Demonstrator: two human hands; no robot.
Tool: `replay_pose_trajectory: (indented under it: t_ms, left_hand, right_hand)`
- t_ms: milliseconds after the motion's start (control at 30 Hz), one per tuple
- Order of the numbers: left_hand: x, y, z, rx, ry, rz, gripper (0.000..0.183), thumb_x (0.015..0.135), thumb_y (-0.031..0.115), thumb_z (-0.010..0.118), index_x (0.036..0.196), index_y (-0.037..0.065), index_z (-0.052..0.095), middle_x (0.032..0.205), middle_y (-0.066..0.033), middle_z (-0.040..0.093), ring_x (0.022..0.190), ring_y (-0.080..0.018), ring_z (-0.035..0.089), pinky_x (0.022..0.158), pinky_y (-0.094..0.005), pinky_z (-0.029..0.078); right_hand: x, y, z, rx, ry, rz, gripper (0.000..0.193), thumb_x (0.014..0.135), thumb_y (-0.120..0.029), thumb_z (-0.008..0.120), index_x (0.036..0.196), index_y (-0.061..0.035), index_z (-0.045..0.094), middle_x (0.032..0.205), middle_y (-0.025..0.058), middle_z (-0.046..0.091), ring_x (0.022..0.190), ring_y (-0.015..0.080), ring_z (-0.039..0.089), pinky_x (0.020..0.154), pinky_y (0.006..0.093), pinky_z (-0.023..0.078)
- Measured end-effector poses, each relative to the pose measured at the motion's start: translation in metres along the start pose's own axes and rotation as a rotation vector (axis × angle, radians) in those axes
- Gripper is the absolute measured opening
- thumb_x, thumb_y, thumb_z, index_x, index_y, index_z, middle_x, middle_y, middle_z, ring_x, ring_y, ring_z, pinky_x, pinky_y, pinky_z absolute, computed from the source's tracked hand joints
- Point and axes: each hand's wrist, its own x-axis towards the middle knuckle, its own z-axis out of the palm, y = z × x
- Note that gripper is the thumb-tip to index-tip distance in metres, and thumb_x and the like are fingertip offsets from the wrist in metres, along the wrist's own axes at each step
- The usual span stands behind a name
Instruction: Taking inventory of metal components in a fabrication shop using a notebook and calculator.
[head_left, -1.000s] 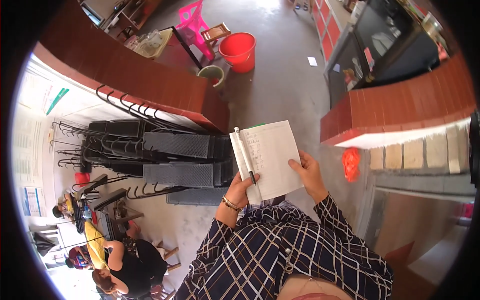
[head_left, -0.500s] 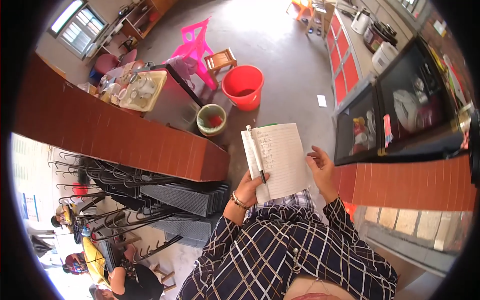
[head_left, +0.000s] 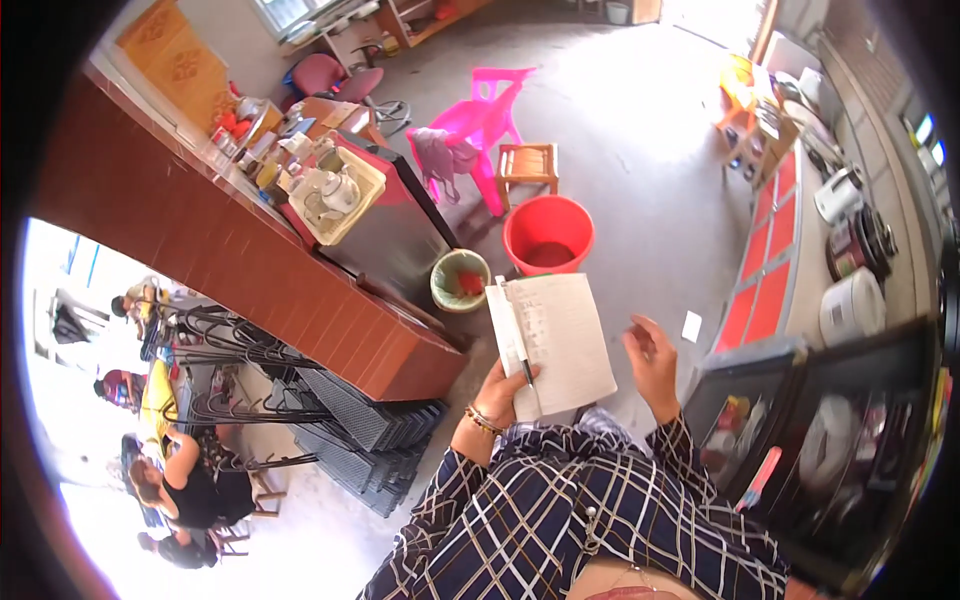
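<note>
My left hand (head_left: pixel 499 393) holds an open lined notebook (head_left: pixel 570 340) by its lower left part, with handwriting down the left of the page. A white pen (head_left: pixel 517 330) with a dark tip lies along the notebook's left side, its tip end under my left thumb. A beaded bracelet (head_left: pixel 482 420) circles that wrist. Just right of the notebook, apart from it, my right hand (head_left: pixel 652 365) is raised with its fingers loosely bent and parted, holding nothing.
Ahead stand a red bucket (head_left: pixel 550 232), a lined bin (head_left: pixel 461 281), a wooden stool (head_left: pixel 527 165) and a pink chair (head_left: pixel 485 125). A brown tiled pillar (head_left: pixel 290 300) and stacked black chairs (head_left: pixel 370 420) are left. A dark glass cabinet (head_left: pixel 800 440) stands right. People (head_left: pixel 190 480) sit far left.
My view has turned, so the room's bucket, stool and cabinets appear shifted right and lower. My left hand still holds the notebook and pen; my right hand stays beside them, slightly lower.
</note>
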Motion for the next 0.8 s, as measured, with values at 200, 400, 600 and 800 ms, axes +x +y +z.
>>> replay_pose_trajectory:
  t_ms: [200,400,600,800]
  left_hand:
    - [0.093,-0.003,0.076,-0.045,-0.038,-0.02,0.047,0.08,0.003,0.061,0.124,0.002,0.042,0.114,-0.0102,0.054,0.104,-0.0214,0.053,0.089,-0.036,0.044]
    - [0.213,0.015,0.131,-0.056,-0.009,-0.016,0.047,0.08,0.004,0.062,0.122,0.002,0.043,0.114,-0.0117,0.054,0.104,-0.0222,0.054,0.086,-0.0371,0.047]
    - [0.384,0.055,0.178,-0.076,0.023,0.024,0.045,0.079,0.004,0.063,0.12,0.001,0.044,0.111,-0.0109,0.056,0.099,-0.0217,0.055,0.084,-0.036,0.047]
    - [0.537,0.123,0.271,-0.123,-0.041,0.035,0.043,0.079,0.004,0.063,0.118,0.001,0.046,0.103,-0.0081,0.058,0.093,-0.0198,0.057,0.08,-0.034,0.048]
  right_hand:
    - [0.095,0.027,-0.075,0.025,0.011,0.161,0.028,0.083,-0.005,0.057,0.11,0.0019,0.055,0.082,0.0058,0.06,0.066,0.0089,0.056,0.06,0.0218,0.048]
    - [0.218,0.066,-0.117,0.017,0.021,0.141,0.029,0.084,-0.005,0.056,0.111,0.0029,0.053,0.083,0.0067,0.058,0.064,0.009,0.056,0.058,0.0225,0.049]
    - [0.347,0.116,-0.169,-0.062,0.032,0.241,0.029,0.083,-0.004,0.057,0.111,0.003,0.053,0.082,0.0064,0.057,0.063,0.0086,0.055,0.057,0.022,0.049]
    - [0.476,0.132,-0.235,-0.081,0.14,0.339,0.029,0.084,-0.006,0.056,0.111,0.0036,0.052,0.08,0.006,0.056,0.062,0.0083,0.055,0.056,0.0213,0.048]
